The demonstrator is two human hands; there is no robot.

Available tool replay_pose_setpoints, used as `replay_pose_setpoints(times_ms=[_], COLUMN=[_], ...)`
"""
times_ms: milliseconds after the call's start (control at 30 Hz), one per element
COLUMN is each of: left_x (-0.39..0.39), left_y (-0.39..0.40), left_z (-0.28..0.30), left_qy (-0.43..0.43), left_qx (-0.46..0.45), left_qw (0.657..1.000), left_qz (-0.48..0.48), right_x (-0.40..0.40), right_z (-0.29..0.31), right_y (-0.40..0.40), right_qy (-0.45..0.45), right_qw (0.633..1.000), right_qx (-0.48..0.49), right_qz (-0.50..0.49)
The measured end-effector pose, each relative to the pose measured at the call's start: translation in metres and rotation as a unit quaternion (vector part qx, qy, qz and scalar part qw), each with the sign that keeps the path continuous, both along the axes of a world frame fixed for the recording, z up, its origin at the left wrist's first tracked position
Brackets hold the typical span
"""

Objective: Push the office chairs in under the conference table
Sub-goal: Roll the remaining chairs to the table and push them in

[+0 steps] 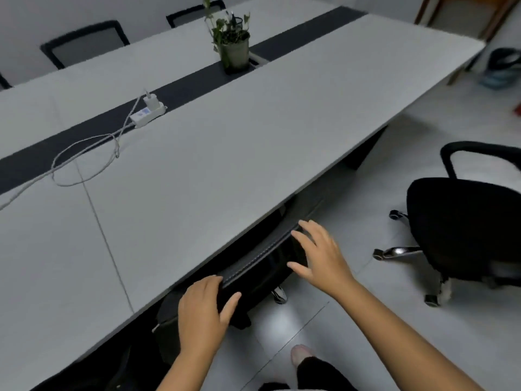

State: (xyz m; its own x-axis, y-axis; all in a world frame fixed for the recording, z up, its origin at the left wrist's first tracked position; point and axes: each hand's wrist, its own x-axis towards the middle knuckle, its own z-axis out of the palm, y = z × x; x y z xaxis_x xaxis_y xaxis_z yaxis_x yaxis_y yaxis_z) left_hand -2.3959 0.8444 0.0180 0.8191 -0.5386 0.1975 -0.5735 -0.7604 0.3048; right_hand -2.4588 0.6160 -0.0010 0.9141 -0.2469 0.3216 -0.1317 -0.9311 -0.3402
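The person's left hand (203, 311) grips the top edge of a black chair back (259, 261), fingers curled over it and thumb on the near face. The right hand (318, 255) hovers at the same edge with fingers spread, holding nothing. This chair sits tucked under the conference table (197, 170). A second office chair (468, 221) stands out on the floor to the right, well apart from the table. Farther off, a power strip (148, 112) and potted plant (232, 43) rest on the tabletop
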Motion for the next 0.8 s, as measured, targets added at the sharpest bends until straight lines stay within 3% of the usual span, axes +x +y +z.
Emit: replay_pose_setpoints(times_ms=[100, 167, 267, 333, 400, 500, 533, 633, 800], left_x=[-0.033, -0.065, -0.121, -0.155, -0.181, -0.214, -0.227, -0.275, -0.384], left_y=[-0.008, -0.011, -0.023, -0.032, -0.045, -0.080, -0.096, -0.155, -0.266], left_z=[-0.007, -0.023, -0.041, -0.054, -0.061, -0.066, -0.067, -0.065, -0.054], left_qy=[0.051, 0.174, 0.471, 0.591, 0.625, 0.629, 0.628, 0.613, 0.601], left_qx=[-0.040, -0.070, -0.068, -0.037, 0.026, 0.078, 0.086, 0.117, 0.107], left_qw=[0.989, 0.955, 0.852, 0.781, 0.751, 0.736, 0.732, 0.718, 0.694], left_qz=[-0.136, -0.228, -0.218, -0.197, -0.213, -0.237, -0.250, -0.308, -0.381], right_x=[-0.073, -0.128, -0.215, -0.265, -0.303, -0.357, -0.373, -0.418, -0.514], right_z=[-0.018, -0.026, -0.039, -0.040, -0.032, -0.026, -0.026, -0.032, -0.031], right_y=[0.040, 0.067, 0.106, 0.123, 0.132, 0.129, 0.126, 0.104, 0.009], right_qy=[0.053, 0.108, 0.129, 0.136, 0.121, 0.042, 0.023, 0.005, -0.015], right_qw=[0.987, 0.957, 0.887, 0.844, 0.786, 0.681, 0.662, 0.637, 0.643], right_qx=[0.137, 0.236, 0.372, 0.421, 0.476, 0.515, 0.518, 0.511, 0.499], right_qz=[-0.072, -0.126, -0.241, -0.304, -0.376, -0.519, -0.542, -0.577, -0.580])
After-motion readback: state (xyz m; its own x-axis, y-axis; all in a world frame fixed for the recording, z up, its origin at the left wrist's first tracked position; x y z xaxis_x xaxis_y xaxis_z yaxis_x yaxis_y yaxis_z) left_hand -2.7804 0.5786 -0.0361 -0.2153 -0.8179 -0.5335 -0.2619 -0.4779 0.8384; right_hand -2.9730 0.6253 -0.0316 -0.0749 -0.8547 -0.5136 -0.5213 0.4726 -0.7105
